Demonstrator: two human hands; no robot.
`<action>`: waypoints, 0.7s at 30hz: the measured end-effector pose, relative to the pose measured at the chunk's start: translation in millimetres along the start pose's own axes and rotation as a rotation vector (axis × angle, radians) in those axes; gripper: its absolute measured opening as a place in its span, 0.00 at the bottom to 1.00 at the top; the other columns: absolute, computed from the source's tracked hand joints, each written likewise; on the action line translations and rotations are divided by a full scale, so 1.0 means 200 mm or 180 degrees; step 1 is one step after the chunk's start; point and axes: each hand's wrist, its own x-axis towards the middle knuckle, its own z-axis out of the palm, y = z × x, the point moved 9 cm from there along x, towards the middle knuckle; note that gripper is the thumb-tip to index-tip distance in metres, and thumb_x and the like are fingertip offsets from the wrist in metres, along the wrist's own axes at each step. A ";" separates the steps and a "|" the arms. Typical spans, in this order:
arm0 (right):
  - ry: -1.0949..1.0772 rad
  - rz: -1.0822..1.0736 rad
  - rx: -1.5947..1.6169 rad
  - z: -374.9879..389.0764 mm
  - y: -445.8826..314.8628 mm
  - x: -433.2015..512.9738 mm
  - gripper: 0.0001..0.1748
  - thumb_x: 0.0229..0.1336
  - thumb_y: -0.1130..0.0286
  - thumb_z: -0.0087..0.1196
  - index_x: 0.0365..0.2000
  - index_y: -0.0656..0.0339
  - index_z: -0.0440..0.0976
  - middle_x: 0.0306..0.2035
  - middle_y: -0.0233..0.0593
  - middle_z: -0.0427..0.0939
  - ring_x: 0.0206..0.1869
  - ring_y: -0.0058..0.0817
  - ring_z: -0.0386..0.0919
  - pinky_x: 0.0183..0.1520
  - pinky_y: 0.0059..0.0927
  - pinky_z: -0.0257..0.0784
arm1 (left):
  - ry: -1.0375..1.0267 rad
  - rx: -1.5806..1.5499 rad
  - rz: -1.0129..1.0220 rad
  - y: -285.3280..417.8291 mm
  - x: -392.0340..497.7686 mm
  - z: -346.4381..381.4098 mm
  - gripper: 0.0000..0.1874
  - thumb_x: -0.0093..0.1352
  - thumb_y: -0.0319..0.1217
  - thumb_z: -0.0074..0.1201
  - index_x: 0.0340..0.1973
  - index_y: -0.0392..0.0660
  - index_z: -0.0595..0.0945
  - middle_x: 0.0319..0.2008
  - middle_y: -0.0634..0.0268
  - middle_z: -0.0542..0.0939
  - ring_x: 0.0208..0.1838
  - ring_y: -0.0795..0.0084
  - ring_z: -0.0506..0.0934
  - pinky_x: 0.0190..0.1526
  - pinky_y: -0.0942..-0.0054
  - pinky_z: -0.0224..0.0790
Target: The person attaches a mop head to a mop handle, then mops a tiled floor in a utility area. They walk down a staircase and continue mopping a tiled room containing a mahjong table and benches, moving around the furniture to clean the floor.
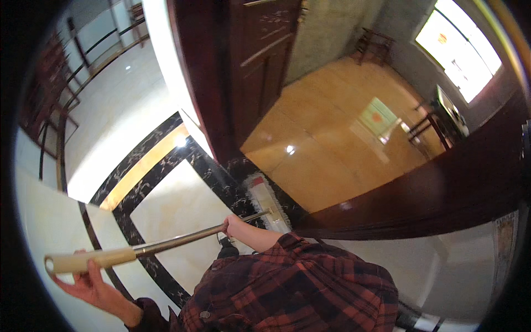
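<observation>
A flat mop crosses the lower left of the view. Around the beige grip point(103, 258) at the top of its pole, my left hand point(97, 288) has its fingers bent, the thumb pressed to the near side. Farther down, my right hand point(234, 227) is closed around the metal pole point(182, 240). The white mop head point(265, 203) has a fringed edge and a red patch at its far end. It lies on the black marble threshold point(236, 174) in the doorway. Part of the lower pole is hidden behind my right forearm.
A dark wooden door point(261, 54) stands open into a room with glossy orange floor tiles point(315, 137). A wooden chair point(373, 45) and a small table point(444, 120) stand inside. Pale tiles point(178, 199) with black marble bands cover the floor on my side. More wooden furniture point(49, 87) stands at left.
</observation>
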 end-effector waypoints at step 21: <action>0.0823 -0.1472 0.1939 0.20 -1.29 -0.66 0.02 0.48 0.77 0.39 0.23 0.63 0.63 0.21 0.45 0.65 0.16 0.36 0.64 0.18 0.39 0.65 | -0.1221 -0.4360 -0.0114 -0.35 0.65 1.37 0.10 0.61 0.28 0.45 0.38 0.42 0.68 0.24 0.57 0.73 0.16 0.68 0.70 0.19 0.67 0.68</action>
